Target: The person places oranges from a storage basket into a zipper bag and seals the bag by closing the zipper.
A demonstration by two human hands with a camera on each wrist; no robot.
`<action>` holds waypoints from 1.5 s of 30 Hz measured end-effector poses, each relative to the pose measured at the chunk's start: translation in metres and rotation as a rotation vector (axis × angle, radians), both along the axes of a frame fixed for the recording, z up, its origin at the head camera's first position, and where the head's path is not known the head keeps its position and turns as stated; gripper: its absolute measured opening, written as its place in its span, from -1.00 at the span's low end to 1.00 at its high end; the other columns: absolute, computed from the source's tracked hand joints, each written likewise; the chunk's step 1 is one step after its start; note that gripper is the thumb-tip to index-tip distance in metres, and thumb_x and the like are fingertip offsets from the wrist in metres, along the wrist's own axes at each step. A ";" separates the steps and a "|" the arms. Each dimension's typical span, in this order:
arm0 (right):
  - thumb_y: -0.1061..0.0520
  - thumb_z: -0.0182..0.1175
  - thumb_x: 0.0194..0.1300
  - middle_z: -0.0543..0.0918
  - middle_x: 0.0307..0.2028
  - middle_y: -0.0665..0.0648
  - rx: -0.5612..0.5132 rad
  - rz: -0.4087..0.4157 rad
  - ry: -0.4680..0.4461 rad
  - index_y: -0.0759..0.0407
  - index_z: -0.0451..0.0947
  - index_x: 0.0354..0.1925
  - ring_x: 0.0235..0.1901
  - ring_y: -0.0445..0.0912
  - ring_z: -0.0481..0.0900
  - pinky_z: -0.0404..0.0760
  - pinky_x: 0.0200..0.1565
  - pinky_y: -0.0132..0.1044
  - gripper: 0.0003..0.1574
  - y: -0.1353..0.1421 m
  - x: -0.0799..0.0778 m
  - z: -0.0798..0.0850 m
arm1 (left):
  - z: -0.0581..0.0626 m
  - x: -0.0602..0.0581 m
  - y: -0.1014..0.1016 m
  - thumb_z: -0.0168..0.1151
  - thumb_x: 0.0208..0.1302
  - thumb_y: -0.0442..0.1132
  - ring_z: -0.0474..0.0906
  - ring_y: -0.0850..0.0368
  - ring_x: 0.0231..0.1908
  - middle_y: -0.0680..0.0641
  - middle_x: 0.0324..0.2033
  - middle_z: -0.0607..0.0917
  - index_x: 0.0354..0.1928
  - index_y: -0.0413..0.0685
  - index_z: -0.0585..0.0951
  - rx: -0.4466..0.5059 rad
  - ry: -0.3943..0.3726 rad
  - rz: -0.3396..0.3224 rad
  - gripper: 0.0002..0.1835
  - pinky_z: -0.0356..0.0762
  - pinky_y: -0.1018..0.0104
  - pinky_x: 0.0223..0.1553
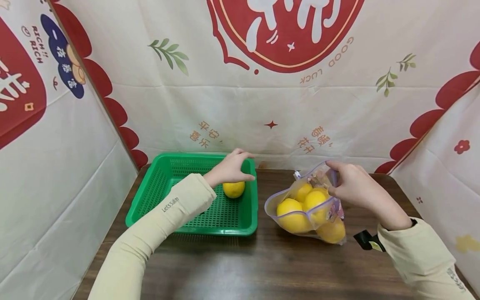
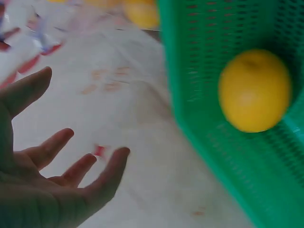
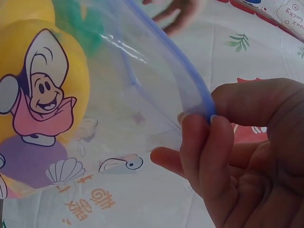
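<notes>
My left hand (image 1: 233,167) is over the right part of a green plastic basket (image 1: 192,230), fingers spread and holding nothing. One yellow lemon-like fruit (image 1: 233,190) lies in the basket just below that hand; the left wrist view shows the same fruit (image 2: 255,90) apart from the fingers. With thumb and fingertips my right hand (image 1: 356,186) pinches the purple-edged rim of a clear zip bag (image 1: 327,177). Several yellow fruits (image 1: 295,215) sit inside the bag, whose mouth gapes toward the basket. Cartoon prints (image 3: 45,92) show on its side in the right wrist view.
Basket and bag stand side by side on a dark wooden table (image 1: 240,266). Behind them hangs a white printed cloth (image 1: 232,108), with more cloth on both sides. A black strap end (image 1: 363,240) sticks out at the right wrist.
</notes>
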State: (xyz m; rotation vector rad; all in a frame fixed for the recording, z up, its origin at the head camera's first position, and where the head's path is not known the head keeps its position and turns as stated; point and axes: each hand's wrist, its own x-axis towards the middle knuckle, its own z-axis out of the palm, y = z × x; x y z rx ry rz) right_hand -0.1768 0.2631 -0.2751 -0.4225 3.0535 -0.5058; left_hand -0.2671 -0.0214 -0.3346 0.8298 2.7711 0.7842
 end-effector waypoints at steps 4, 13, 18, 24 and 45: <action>0.32 0.22 -0.12 0.43 -0.63 0.09 -0.001 -0.002 -0.005 0.59 0.21 0.15 -0.65 -0.11 0.32 0.34 -0.59 -0.29 -0.17 0.001 0.001 -0.001 | -0.017 -0.012 -0.011 0.31 0.06 -0.05 0.19 -0.09 0.20 -0.17 0.24 0.23 0.27 -0.04 0.29 0.011 -0.101 0.081 -0.28 0.30 0.01 0.11; 0.34 0.23 -0.13 0.49 -0.55 0.14 -0.014 0.005 0.003 0.60 0.22 0.14 -0.65 -0.12 0.33 0.37 -0.60 -0.30 -0.18 0.002 0.002 -0.002 | -0.049 -0.032 -0.013 0.34 0.04 -0.08 0.15 -0.21 0.19 -0.25 0.20 0.23 0.31 -0.10 0.23 -0.099 -0.214 0.194 -0.20 0.21 -0.08 0.14; 0.34 0.23 -0.13 0.50 -0.56 0.14 -0.016 0.010 0.010 0.60 0.23 0.13 -0.66 -0.12 0.33 0.38 -0.61 -0.30 -0.19 0.002 0.002 -0.003 | -0.060 -0.037 -0.011 0.34 0.04 -0.09 0.17 -0.27 0.15 -0.26 0.22 0.19 0.33 -0.07 0.20 -0.123 -0.256 0.221 -0.18 0.28 -0.07 0.08; 0.34 0.23 -0.13 0.50 -0.54 0.14 -0.004 0.014 0.030 0.60 0.25 0.11 -0.65 -0.12 0.33 0.37 -0.60 -0.31 -0.21 0.002 0.002 -0.004 | -0.071 -0.041 -0.012 0.32 0.05 -0.10 0.18 -0.19 0.18 -0.26 0.24 0.19 0.33 -0.04 0.20 -0.135 -0.277 0.220 -0.20 0.28 -0.04 0.09; 0.32 0.26 -0.14 0.47 -0.61 0.08 0.013 0.017 0.044 0.59 0.26 0.11 -0.65 -0.14 0.35 0.36 -0.58 -0.30 -0.20 0.002 0.002 -0.005 | -0.094 -0.044 -0.006 0.34 0.03 -0.25 0.32 0.00 -0.03 -0.19 0.09 0.37 0.22 -0.07 0.37 -0.151 -0.235 0.161 -0.35 0.43 0.17 -0.13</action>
